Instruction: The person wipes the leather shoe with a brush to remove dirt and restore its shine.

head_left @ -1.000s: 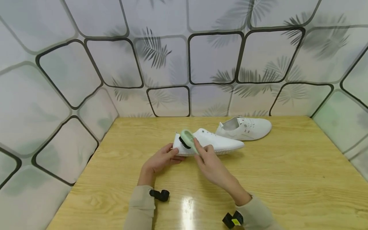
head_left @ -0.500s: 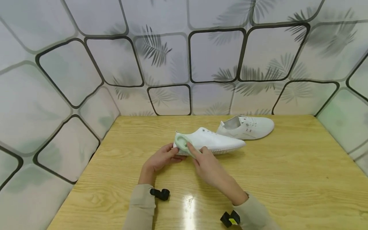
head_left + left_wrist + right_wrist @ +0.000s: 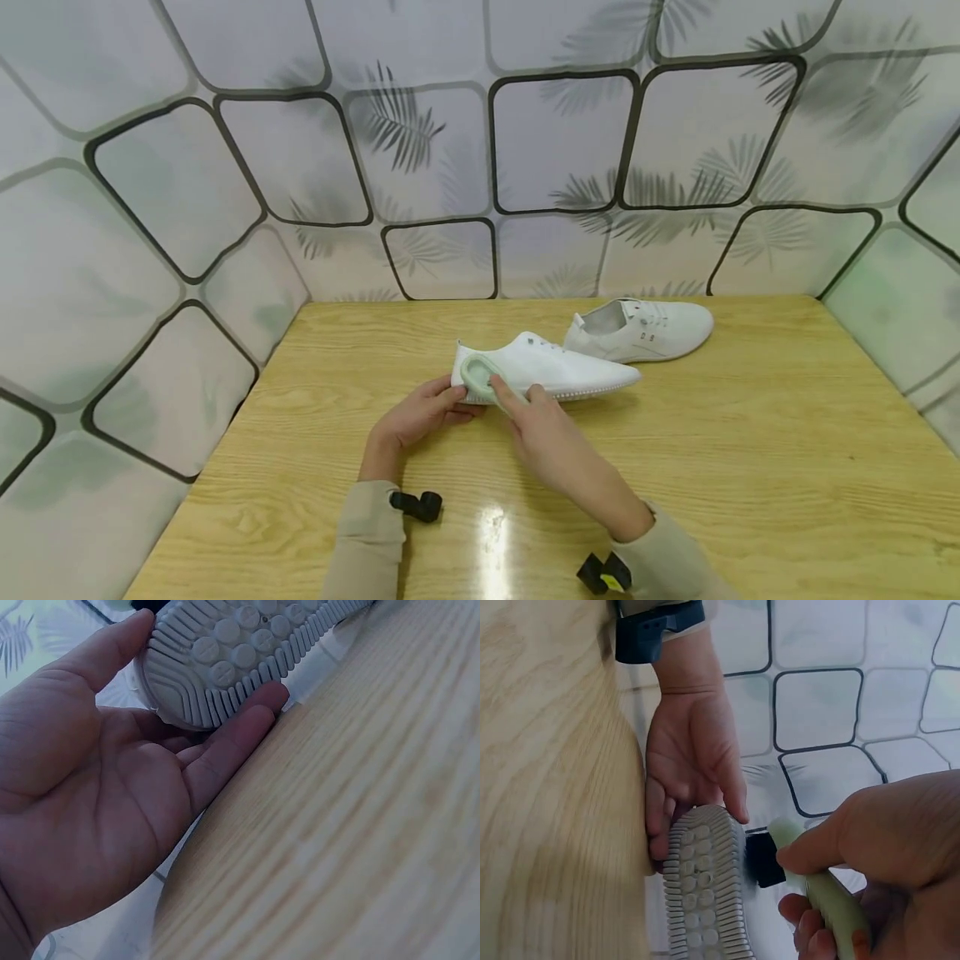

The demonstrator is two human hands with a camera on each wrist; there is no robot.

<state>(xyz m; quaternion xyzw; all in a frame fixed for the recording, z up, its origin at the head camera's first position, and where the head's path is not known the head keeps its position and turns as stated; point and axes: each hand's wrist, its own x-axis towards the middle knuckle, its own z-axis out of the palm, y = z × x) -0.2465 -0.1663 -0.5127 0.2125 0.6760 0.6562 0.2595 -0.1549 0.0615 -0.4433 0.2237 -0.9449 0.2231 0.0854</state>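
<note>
A white lace-up shoe (image 3: 573, 373) stands on its side-facing length, toe to the right, in the head view. At its heel my left hand (image 3: 420, 415) grips, thumb on the near side and fingers beneath; the left wrist view shows the ridged, studded sole (image 3: 244, 656) above those fingers. My right hand (image 3: 553, 440) holds a pale green brush (image 3: 472, 367) by its handle, index finger along the back of the head. The black bristles (image 3: 763, 861) meet the shoe's side near the heel in the right wrist view; the head view hides them.
Behind and to the right, a second white shoe (image 3: 675, 329) sits on the wooden table (image 3: 750, 467), partly overlapped by the first. Patterned cloth walls (image 3: 558, 150) close in the table at the back and sides.
The brush has shifted left and slightly down toward the heel, its head turning flatter so the bristles no longer show in the head view. My left hand keeps its hold on the shoe.
</note>
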